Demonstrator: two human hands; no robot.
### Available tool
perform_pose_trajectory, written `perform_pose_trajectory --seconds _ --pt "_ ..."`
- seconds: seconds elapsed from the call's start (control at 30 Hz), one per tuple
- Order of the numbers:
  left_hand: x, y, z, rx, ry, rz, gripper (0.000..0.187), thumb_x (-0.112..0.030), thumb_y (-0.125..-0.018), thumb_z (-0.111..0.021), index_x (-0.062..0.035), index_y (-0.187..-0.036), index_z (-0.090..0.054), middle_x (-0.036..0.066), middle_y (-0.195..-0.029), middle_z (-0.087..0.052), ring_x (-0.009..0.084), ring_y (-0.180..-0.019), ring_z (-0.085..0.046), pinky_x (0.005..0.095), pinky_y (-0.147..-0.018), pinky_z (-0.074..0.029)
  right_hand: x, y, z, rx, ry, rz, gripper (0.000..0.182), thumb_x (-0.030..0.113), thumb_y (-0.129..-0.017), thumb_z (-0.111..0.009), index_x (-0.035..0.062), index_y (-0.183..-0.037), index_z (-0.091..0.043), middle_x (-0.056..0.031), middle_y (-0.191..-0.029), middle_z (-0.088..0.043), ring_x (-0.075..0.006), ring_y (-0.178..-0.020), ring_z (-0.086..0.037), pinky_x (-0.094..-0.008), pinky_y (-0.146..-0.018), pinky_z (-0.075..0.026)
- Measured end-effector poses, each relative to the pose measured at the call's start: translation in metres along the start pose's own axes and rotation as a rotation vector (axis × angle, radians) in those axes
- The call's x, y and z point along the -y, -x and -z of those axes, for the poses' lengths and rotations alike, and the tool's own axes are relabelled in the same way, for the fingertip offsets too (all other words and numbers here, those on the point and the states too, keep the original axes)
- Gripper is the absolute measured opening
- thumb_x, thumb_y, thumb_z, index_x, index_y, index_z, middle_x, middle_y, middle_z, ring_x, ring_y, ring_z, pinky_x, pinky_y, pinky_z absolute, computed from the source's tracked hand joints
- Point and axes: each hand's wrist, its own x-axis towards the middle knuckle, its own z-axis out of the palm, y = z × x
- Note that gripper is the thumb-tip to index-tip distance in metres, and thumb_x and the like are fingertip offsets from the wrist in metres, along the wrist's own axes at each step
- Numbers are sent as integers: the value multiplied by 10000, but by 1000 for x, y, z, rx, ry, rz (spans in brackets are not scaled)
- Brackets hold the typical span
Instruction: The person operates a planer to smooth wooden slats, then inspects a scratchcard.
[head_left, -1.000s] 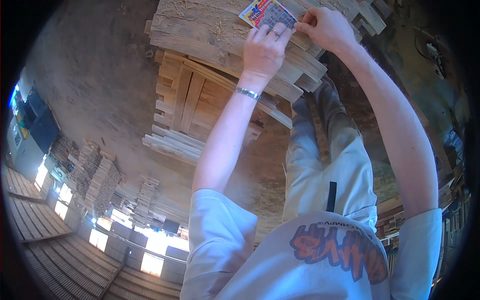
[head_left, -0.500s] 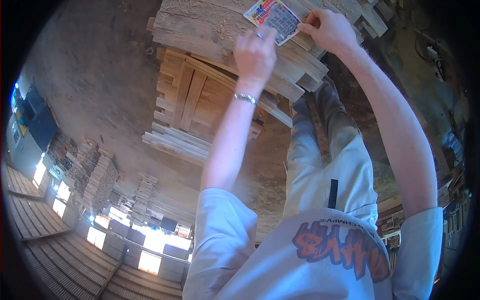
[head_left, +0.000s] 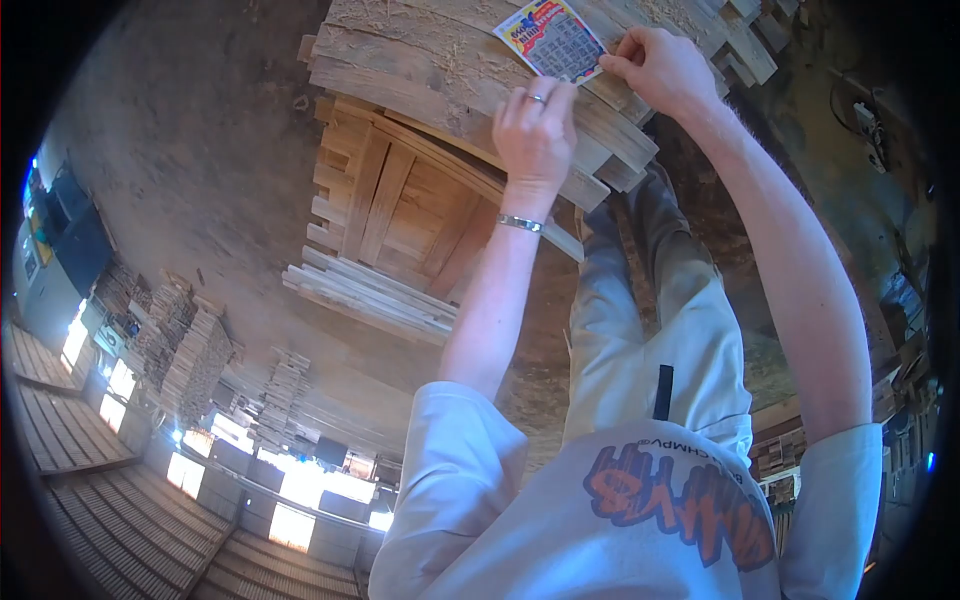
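Note:
A colourful scratch card (head_left: 556,42) with a dark grid of symbols lies flat on rough wooden boards (head_left: 400,55). My right hand (head_left: 662,72) pinches its right edge between thumb and fingers. At the card's lower edge is my left hand (head_left: 535,135), wearing a ring and a metal bracelet. Its fingers are curled together, with the tips just by the card. Whatever they hold, if anything, is hidden from view.
Wood shavings are scattered over the boards, whose ends jut out unevenly. Below them stands a pallet-like wooden frame (head_left: 400,190) with stacked slats (head_left: 370,295). My legs (head_left: 650,300) are close to the boards. Piles of timber (head_left: 195,345) stand farther off on the floor.
My left hand has moved down and right, from over the card's left part to its lower edge, uncovering more of the print. My right hand stays at the card's right edge.

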Motion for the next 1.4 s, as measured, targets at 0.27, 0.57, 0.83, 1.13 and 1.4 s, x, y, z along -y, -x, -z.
perform_pose_trajectory --seconds 0.27,0.57,0.83,1.13,1.4 --pt "-2 -5 -3 -8 -25 48 52 -115 -864 -718 -144 -906 -728 20 -913 -680 265 -828 -672 391 -725 -535 -6 -2 -6 -29 -12 22 346 437 -857 -781 99 -928 -753 -68 -806 -720 -258 -784 -708 -403 -722 -545" --pt "20 -43 -17 -133 -97 18 41 -143 -890 -684 -149 -917 -715 18 -921 -662 264 -824 -653 401 -713 -514 0 0 -1 -10 -14 0 344 419 -854 -780 85 -927 -741 -82 -817 -722 -279 -804 -712 -411 -731 -547" --pt "13 -43 -15 -66 -125 -12 12 -162 -883 -673 -160 -889 -683 1 -919 -631 245 -849 -622 414 -708 -450 3 3 1 7 -32 -19 355 426 -853 -780 84 -937 -738 -89 -819 -725 -290 -820 -715 -425 -748 -550" --pt "-12 -32 -20 41 -137 -43 83 -153 -884 -669 -182 -948 -714 23 -941 -668 248 -880 -649 398 -737 -468 3 2 0 -15 -6 19 340 420 -859 -774 92 -938 -739 -92 -824 -733 -300 -835 -716 -429 -757 -553" --pt "-6 -51 -41 -80 -118 -47 73 -135 -832 -676 -141 -900 -700 12 -925 -636 249 -871 -622 411 -749 -464 0 1 0 -17 -40 13 339 411 -857 -774 82 -933 -738 -95 -831 -735 -301 -836 -721 -433 -757 -556"
